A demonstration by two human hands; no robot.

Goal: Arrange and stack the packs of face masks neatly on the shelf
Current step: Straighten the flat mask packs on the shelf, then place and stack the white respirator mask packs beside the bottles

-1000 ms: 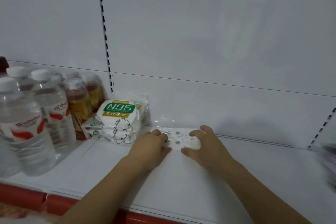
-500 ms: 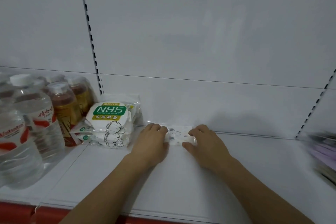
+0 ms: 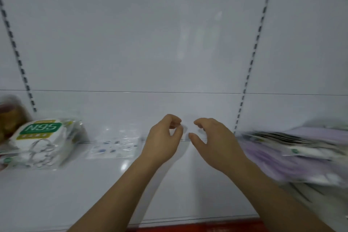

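Head view shows us two empty hands, left [image 3: 162,143] and right [image 3: 216,145], fingers loosely curled, above the white metal shelf [image 3: 113,194]; one clear patterned mask pack [image 3: 114,146] lies near its back edge beside one stack of white N95 packs [image 3: 41,143].

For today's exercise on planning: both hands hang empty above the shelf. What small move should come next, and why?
Probably the right hand reaches right to the loose pile of purple packs: both hands hold nothing, and that pile lies untidy while the N95 stack looks settled.

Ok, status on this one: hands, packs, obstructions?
Left hand, right hand empty, loosely curled. Patterned pack flat beside N95 stack. Purple packs unsorted, right.
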